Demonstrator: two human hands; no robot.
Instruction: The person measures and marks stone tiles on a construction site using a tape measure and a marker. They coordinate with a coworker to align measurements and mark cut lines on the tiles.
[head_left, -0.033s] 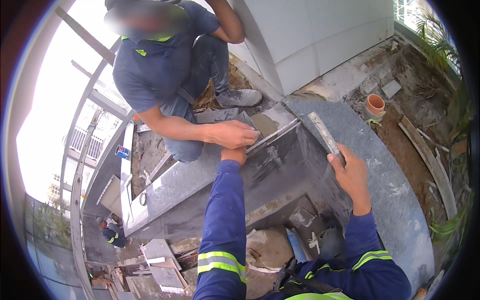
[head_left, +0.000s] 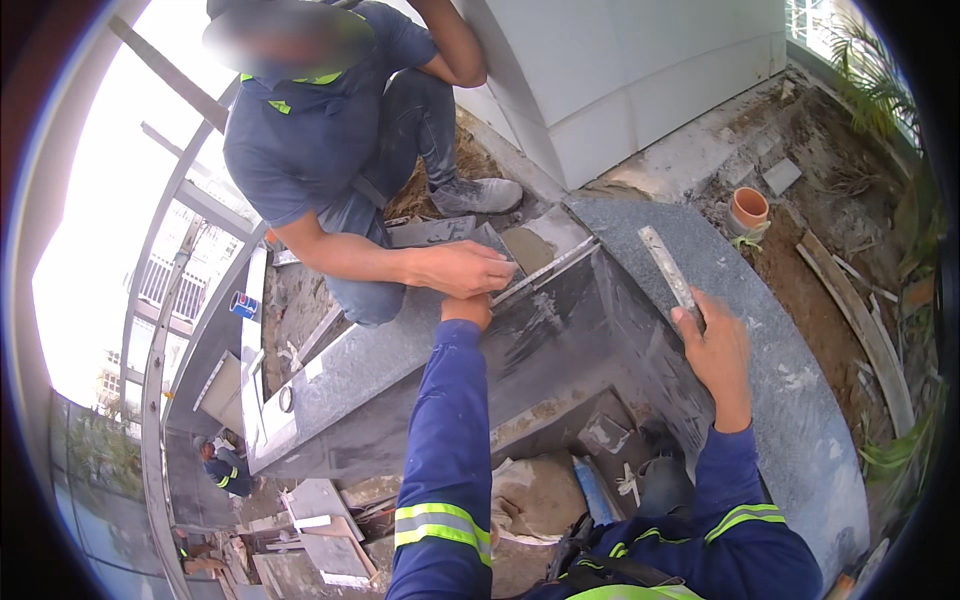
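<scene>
My right hand (head_left: 718, 345) is closed round one end of a narrow, flat, worn metal bar (head_left: 665, 265). The bar points up and away above the grey stone top. My left hand (head_left: 466, 312) rests at the far edge of the dark stone slab (head_left: 540, 325), right beneath a co-worker's hand (head_left: 465, 268); its fingers are hidden. That hand pinches a small thin grey piece beside the slab's edge. A patch of wet mortar (head_left: 528, 247) lies in the gap just behind the edge.
A co-worker (head_left: 310, 150) crouches across the wall, one shoe near the mortar. An orange pipe end (head_left: 749, 208) stands in the soil at right. Below lie a sack (head_left: 540, 497) and a blue tube (head_left: 592, 490). A blue can (head_left: 243, 304) sits farther left.
My right hand has shifted a little to the right with the metal bar, whose far tip has moved right too. My left hand and the co-worker's hand have hardly moved.
</scene>
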